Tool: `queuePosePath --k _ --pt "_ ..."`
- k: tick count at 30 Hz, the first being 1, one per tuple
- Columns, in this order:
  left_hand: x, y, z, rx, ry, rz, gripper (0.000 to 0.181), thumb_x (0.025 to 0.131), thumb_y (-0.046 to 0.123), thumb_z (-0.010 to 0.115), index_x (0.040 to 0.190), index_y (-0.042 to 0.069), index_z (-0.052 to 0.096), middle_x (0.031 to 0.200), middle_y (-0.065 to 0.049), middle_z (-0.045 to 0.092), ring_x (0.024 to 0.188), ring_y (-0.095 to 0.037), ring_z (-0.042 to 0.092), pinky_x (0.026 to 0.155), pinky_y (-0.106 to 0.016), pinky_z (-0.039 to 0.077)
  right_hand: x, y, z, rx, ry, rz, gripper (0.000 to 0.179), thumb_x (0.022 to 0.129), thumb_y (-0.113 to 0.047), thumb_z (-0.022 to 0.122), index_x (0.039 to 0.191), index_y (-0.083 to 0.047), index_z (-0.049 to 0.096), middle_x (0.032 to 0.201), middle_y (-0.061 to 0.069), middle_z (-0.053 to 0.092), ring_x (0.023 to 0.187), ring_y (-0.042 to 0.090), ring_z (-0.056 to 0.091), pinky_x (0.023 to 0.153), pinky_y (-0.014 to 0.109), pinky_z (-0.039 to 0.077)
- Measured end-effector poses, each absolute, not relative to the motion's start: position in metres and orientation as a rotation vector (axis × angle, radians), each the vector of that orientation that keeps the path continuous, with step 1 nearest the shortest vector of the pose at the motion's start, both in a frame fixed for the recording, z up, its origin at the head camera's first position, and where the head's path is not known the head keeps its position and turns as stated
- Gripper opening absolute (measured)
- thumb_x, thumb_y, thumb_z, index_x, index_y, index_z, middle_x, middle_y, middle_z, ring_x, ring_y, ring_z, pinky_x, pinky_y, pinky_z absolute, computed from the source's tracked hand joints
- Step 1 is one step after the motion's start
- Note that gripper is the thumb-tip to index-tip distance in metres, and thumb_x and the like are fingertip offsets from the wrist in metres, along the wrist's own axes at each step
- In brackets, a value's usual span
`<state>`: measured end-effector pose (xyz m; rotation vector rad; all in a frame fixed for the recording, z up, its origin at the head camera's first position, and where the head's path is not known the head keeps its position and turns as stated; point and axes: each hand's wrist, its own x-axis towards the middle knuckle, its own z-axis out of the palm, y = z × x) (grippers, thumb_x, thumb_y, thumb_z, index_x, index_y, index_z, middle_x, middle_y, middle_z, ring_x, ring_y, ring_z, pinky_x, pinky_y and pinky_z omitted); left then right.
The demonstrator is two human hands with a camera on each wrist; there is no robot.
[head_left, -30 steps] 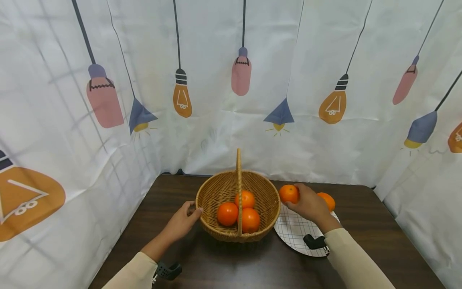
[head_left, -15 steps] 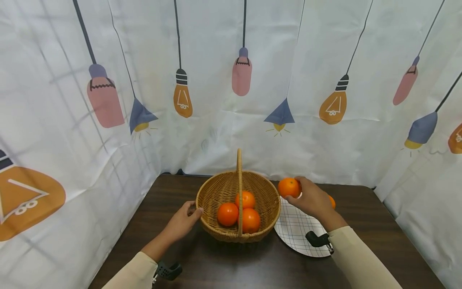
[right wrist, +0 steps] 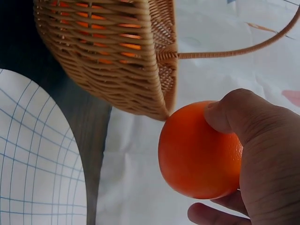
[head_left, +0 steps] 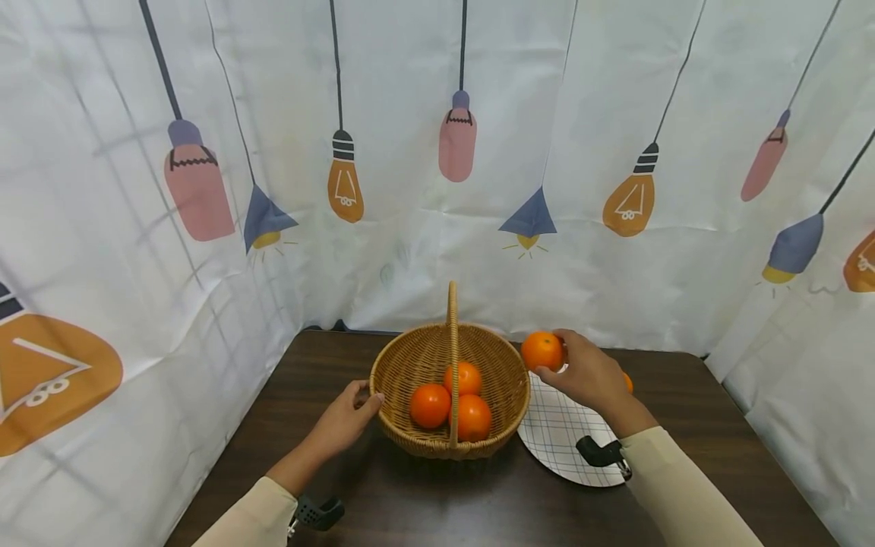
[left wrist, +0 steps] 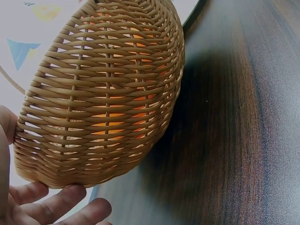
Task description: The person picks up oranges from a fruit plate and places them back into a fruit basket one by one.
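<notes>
A round wicker basket (head_left: 410, 342) with a tall arched handle (head_left: 453, 311) stands mid-table, holding three oranges (head_left: 430, 406). My left hand (head_left: 345, 422) grips its left rim; in the left wrist view the thumb lies at the rim and the fingertips (left wrist: 72, 193) touch the woven side. To the right, my right hand (head_left: 589, 372) holds another orange (head_left: 542, 351) between thumb and fingers, raised above the plate (head_left: 557, 437) and close beside the basket's right rim. One more orange (head_left: 628, 382) shows partly behind the right hand, on the plate's far side.
The white plate with a grid pattern lies right of the basket. A dark wood table (head_left: 437, 505) carries everything. Behind and at both sides hangs a white curtain (head_left: 410, 251) printed with lamps.
My right hand has lifted its orange up off the plate and slightly left toward the basket rim. My left hand and the basket have stayed in place.
</notes>
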<state>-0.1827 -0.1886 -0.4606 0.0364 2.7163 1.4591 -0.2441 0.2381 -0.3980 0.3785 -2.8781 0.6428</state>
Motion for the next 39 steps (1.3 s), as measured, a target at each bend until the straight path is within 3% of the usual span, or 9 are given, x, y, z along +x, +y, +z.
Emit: queuePosePath --k 24,35,39 --pt "-0.181 -0.188 -0.462 0.014 2.728 1.454 0.07 0.102 0.052 0.058 0.146 -0.001 0.046 0.127 -0.013 0.067 0.116 -0.031 0.063 0.093 -0.051 0.052 -0.241 0.21 -0.394 0.492 -2.874 0.674 0.077 0.084 -0.052 0.08 0.144 -0.012 0.052 0.122 0.005 0.067 0.097 0.023 0.067 0.075 0.047 0.055" --pt "-0.18 -0.188 -0.46 0.036 2.728 1.465 0.062 0.104 0.043 0.059 0.143 -0.004 0.047 0.124 -0.013 0.068 0.114 -0.031 0.064 0.09 -0.051 0.053 -0.239 0.197 -0.397 0.569 -2.89 0.661 0.076 0.084 -0.054 0.079 0.146 -0.02 0.053 0.123 0.0 0.065 0.094 0.019 0.065 0.074 0.045 0.054" --pt "-0.18 -0.187 -0.461 0.032 2.73 1.464 0.061 0.105 0.041 0.059 0.144 -0.004 0.046 0.125 -0.014 0.068 0.115 -0.032 0.064 0.091 -0.051 0.053 -0.238 0.195 -0.398 0.592 -2.892 0.638 0.076 0.086 -0.052 0.079 0.148 -0.018 0.051 0.127 0.002 0.065 0.102 0.024 0.066 0.077 0.048 0.056"
